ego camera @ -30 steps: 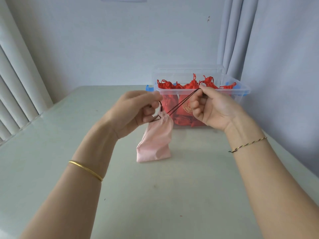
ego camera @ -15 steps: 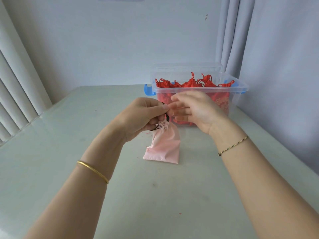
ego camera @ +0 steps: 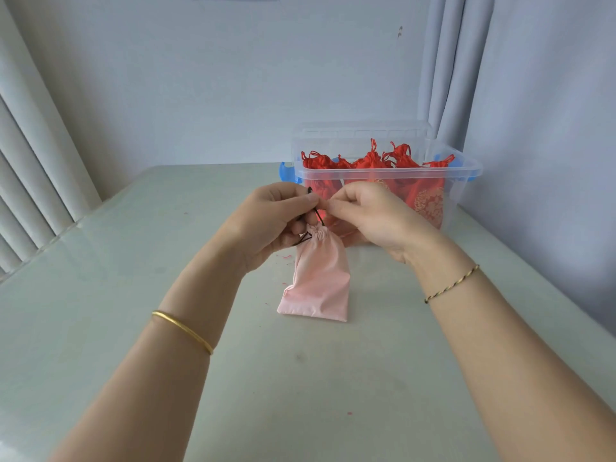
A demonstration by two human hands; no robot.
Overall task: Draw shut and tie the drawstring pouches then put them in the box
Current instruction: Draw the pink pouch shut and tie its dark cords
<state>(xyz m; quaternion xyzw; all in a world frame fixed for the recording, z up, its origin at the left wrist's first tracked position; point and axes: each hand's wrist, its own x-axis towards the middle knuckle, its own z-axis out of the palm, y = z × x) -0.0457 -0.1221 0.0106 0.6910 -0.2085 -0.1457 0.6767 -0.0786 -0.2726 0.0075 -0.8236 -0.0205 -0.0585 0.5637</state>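
Above the tabletop (ego camera: 300, 378), left hand (ego camera: 270, 221) and right hand (ego camera: 370, 218) pinching a dark drawstring (ego camera: 319, 216), cinched pink pouch (ego camera: 320, 278) below, clear box (ego camera: 450, 208) of red pouches (ego camera: 370, 161) behind.

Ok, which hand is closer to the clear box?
Right. The right hand is directly in front of the box; the left hand is further left, mostly past its near corner.

Both hands meet above a pink pouch (ego camera: 316, 281), the left hand (ego camera: 270, 221) and right hand (ego camera: 370, 218) each pinching its dark cord (ego camera: 318, 215). The pouch's neck is gathered shut; its bottom rests on the table (ego camera: 133, 295). Behind stands a clear box (ego camera: 463, 168) holding red pouches (ego camera: 370, 161).
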